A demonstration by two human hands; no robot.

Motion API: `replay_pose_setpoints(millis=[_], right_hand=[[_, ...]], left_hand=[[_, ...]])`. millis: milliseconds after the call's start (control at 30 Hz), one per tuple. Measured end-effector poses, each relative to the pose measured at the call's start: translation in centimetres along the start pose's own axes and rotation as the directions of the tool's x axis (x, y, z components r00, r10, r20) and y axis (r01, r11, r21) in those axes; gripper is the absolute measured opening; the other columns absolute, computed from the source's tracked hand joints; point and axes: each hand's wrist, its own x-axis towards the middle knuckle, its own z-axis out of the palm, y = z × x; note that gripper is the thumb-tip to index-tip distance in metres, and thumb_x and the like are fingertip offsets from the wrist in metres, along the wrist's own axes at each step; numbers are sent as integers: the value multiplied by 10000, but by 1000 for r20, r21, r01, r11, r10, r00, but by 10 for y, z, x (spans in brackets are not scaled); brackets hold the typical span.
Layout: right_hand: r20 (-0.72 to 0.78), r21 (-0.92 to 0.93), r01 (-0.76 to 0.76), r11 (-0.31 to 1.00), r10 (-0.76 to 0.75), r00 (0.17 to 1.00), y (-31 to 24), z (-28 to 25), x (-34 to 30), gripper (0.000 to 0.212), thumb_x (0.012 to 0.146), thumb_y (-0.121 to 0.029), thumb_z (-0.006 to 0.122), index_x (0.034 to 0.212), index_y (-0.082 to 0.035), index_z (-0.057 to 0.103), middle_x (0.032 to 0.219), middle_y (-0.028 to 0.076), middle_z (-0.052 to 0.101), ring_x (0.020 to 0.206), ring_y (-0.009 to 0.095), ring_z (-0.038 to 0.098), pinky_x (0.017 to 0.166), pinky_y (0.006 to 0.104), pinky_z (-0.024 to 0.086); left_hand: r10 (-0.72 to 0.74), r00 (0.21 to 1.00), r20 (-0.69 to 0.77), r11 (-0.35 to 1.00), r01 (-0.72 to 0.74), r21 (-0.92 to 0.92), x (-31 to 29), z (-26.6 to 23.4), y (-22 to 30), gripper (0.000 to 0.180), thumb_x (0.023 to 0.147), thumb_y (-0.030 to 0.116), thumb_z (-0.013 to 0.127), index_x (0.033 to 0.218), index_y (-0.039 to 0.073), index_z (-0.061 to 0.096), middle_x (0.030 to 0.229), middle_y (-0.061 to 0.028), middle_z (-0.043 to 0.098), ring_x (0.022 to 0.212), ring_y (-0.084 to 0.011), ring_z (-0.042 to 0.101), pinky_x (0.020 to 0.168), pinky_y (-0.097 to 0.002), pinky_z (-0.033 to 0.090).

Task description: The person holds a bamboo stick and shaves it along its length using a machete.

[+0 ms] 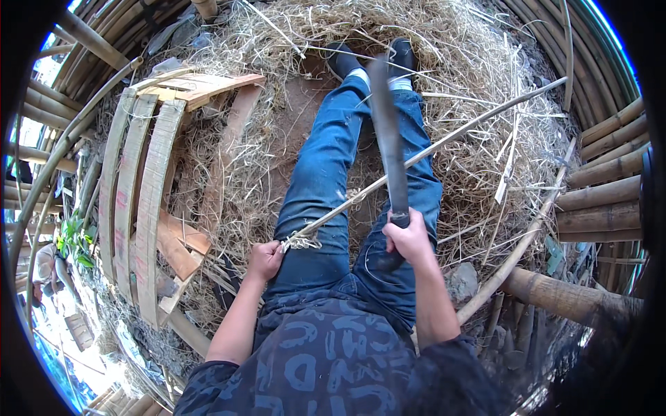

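Note:
My left hand is closed around the near end of a long, thin bamboo strip. Curled pale shavings cling to the strip just past my fingers. From there it slants across my thighs up to the far right. In my right hand is the dark handle of a machete. Its long grey blade points away from me and crosses over the strip; whether the two touch I cannot tell. The blade's tip is blurred.
My legs in blue jeans stretch forward over straw-like shavings. A slatted wooden crate stands on the left. Bamboo poles wall the right side, and a thick bamboo pole lies at the lower right near a stone.

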Motion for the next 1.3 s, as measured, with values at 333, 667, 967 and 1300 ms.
replay_pose_setpoints(millis=[333, 667, 967, 1300], right_hand=[[69, -76, -45, 996, 50, 996, 3, 2, -5, 118, 705, -16, 603, 808, 16, 557, 578, 23, 530, 440, 106, 508, 411, 275, 410], [113, -119, -82, 989, 95, 989, 7, 12, -10, 209, 696, -45, 614, 865, 75, 591, 608, 55, 571, 499, 123, 555, 441, 292, 433], [202, -381, -2, 924, 85, 976, 14, 33, -21, 276, 669, -96, 621, 889, 69, 620, 727, 175, 659, 675, 227, 656, 660, 343, 506], [160, -294, -66, 954, 117, 980, 9, 10, -18, 222, 683, -46, 621, 883, 51, 609, 643, 87, 600, 515, 114, 545, 472, 298, 441]], left_hand=[[-14, 1000, 17, 1000, 14, 14, 0, -1, 7, 376, 873, 247, 589, 612, -8, 501, 505, -202, 431, 414, -298, 427, 448, -373, 349], [-23, 1000, -11, 1000, 23, 9, 1, 3, 13, 368, 871, 243, 594, 623, -14, 503, 534, -218, 455, 435, -333, 426, 448, -382, 350], [-2, 1000, -23, 1000, 2, 11, 0, -1, 16, 366, 882, 258, 599, 640, -10, 534, 542, -214, 469, 440, -334, 444, 450, -374, 356], [-103, 995, 16, 994, 102, 25, -2, -19, 62, 454, 890, 355, 615, 628, -7, 533, 508, -181, 443, 421, -257, 406, 445, -364, 357]])
